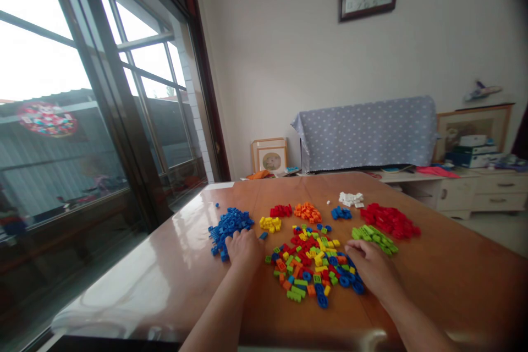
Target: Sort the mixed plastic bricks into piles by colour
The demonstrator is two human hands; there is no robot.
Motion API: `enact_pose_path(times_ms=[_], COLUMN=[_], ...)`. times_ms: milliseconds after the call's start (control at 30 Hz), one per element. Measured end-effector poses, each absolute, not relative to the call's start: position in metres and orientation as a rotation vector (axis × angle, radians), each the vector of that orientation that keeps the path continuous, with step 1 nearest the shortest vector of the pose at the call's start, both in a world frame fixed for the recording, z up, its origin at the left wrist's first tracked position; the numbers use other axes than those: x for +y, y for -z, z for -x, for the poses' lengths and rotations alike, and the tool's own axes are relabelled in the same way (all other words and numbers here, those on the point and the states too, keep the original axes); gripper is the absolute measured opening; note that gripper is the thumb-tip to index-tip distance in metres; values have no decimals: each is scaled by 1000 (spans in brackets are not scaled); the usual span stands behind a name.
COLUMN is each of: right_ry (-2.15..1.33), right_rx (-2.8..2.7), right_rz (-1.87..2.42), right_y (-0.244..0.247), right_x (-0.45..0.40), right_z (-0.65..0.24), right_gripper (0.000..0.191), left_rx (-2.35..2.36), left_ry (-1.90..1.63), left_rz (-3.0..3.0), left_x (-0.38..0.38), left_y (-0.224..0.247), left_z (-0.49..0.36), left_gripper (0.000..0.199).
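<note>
My left hand [245,247] is at the right edge of a heap of blue building bricks [231,225], its fingers curled down onto the nearest pieces. Whatever those fingertips hold is hidden. A single blue brick [263,236] shows just right of this hand. My right hand [371,264] hovers between the mixed-colour brick pile [307,258] and a heap of lime-green bricks [374,237]. Its fingers are bent and drawn together, and I cannot make out anything in them. Blue round pieces [344,280] lie close to its left side.
Behind the mixed pile stand small heaps of yellow bricks [270,224], red bricks [281,210], orange bricks [307,212], blue bricks [341,213] and white bricks [351,199]. A larger red heap [390,221] lies right on the brown table [445,264]. Glass doors [124,93] flank the left.
</note>
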State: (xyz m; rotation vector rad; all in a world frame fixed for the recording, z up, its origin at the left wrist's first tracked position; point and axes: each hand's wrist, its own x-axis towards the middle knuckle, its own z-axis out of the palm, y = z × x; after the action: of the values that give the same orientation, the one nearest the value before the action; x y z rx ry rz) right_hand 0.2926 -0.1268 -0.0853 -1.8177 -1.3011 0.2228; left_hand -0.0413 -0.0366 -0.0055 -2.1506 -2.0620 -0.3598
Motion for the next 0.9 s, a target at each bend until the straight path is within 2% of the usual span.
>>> enact_pose_path(times_ms=[100, 900], right_ry=[-221, -220], right_rx=[-1302, -1307], right_rz=[1808, 1823], right_y=[89, 88], right_x=[-125, -124], right_z=[-295, -295], right_gripper=[37, 38], left_rx=[-2066, -1984], left_ry=[386, 428], left_rz=[2138, 2190], left_x=[-33, -30], left_y=[9, 14], left_z=[34, 29], left_gripper=[43, 37])
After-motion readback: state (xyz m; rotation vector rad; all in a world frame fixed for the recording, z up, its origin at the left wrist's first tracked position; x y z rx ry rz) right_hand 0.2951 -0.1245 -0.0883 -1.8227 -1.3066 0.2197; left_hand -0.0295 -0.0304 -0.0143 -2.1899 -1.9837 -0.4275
